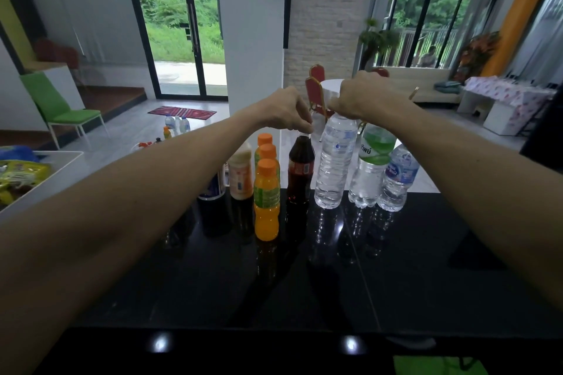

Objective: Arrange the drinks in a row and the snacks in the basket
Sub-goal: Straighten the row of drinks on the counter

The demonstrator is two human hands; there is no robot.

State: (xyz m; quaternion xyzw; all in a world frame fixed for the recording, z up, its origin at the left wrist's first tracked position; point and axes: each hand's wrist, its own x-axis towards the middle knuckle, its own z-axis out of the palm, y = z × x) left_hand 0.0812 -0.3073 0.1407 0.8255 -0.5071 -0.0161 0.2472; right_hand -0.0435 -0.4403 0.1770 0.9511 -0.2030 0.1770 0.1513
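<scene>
The left hand [286, 109] is pinching the cola [301, 170] by its cap. The right hand [356, 94] is gripping the water bottle [335, 161] top, far on the table [304, 283]. Both are looking full, heavy and slippery, so necks seem safest.

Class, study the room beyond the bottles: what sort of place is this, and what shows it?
Likely a home's open living area: a glossy black counter holding bottles, tall glass doors onto greenery, and a pale sofa by the far window.
</scene>
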